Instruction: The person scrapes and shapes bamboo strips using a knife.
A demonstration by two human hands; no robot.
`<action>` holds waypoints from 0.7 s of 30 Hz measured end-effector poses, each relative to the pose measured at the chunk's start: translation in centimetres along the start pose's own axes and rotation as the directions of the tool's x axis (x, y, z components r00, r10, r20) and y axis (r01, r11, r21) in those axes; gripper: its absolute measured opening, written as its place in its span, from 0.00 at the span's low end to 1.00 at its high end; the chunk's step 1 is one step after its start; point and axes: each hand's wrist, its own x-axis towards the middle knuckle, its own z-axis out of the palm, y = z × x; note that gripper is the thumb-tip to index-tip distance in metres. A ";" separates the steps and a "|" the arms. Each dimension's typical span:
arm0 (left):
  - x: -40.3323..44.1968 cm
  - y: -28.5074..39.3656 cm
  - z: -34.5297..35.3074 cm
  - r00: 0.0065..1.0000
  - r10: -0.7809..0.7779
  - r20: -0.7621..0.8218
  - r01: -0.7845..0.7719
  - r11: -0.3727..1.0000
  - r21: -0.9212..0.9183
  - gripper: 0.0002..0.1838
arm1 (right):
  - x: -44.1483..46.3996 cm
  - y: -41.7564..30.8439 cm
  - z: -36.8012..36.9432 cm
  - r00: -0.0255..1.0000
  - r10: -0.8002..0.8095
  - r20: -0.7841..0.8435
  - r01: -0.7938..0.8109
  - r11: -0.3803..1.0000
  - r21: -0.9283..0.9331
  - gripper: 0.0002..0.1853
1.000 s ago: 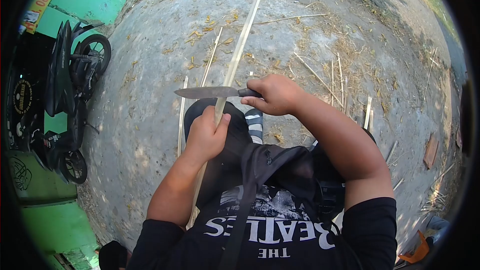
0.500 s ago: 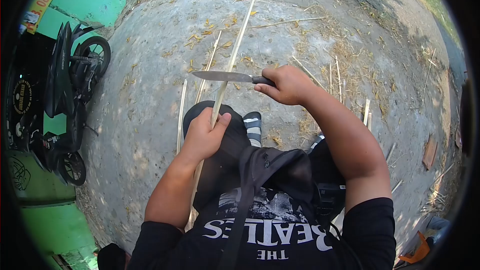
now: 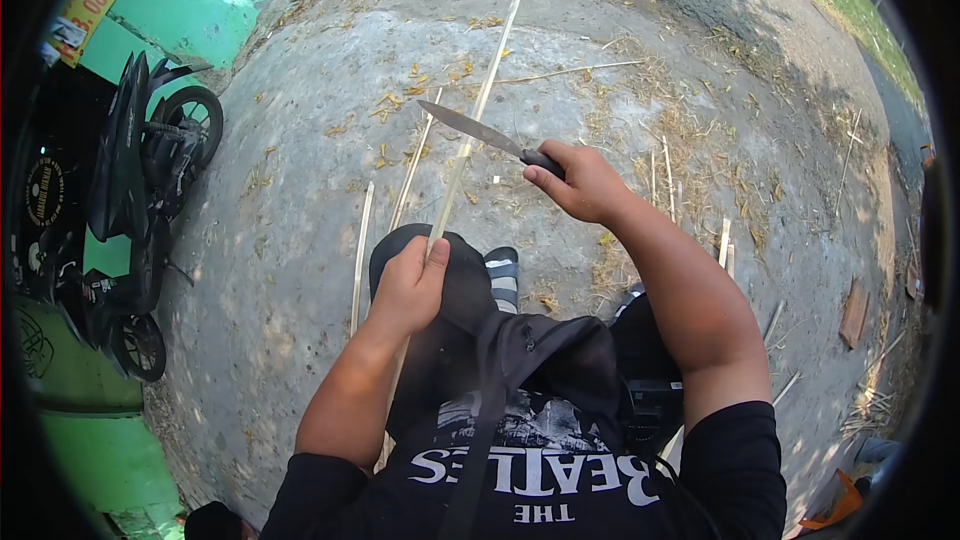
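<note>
My left hand (image 3: 408, 285) is closed around a long, pale bamboo strip (image 3: 452, 183) above my left knee. The strip runs from beneath my left forearm up past the top edge of the view. In my right hand (image 3: 585, 180) is the dark handle of a knife (image 3: 480, 130), thumb pressed along it. Its long grey blade slants up to the left and crosses the strip well above my left hand. Whether the edge touches the strip I cannot tell.
Several thin strips (image 3: 415, 165) lie on the concrete ground (image 3: 270, 270), among dry leaves and shavings (image 3: 690, 135). A black motorcycle (image 3: 145, 170) stands at left by a green wall (image 3: 205, 5). A brown wooden piece (image 3: 854, 312) and an orange object (image 3: 838, 502) lie at right.
The knife has tilted from nearly level to tip-up, and its blade now crosses the strip slightly higher. My right hand has shifted a little right and down. My left hand keeps its hold.
</note>
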 end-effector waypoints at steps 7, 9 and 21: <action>-0.3 0.7 0.3 0.999 0.040 -0.035 -0.037 0.997 0.062 0.27 | -0.3 -1.0 1.0 0.972 -0.217 0.088 0.228 0.964 -0.138 0.23; -0.3 1.1 0.3 0.999 0.035 -0.030 -0.032 0.996 0.088 0.26 | -0.4 -1.5 1.6 0.968 -0.215 0.126 0.235 0.957 -0.172 0.22; -0.6 1.2 0.6 0.995 0.095 -0.040 -0.089 0.988 0.126 0.23 | -0.3 -4.6 3.1 0.950 -0.152 0.272 0.207 0.961 -0.186 0.25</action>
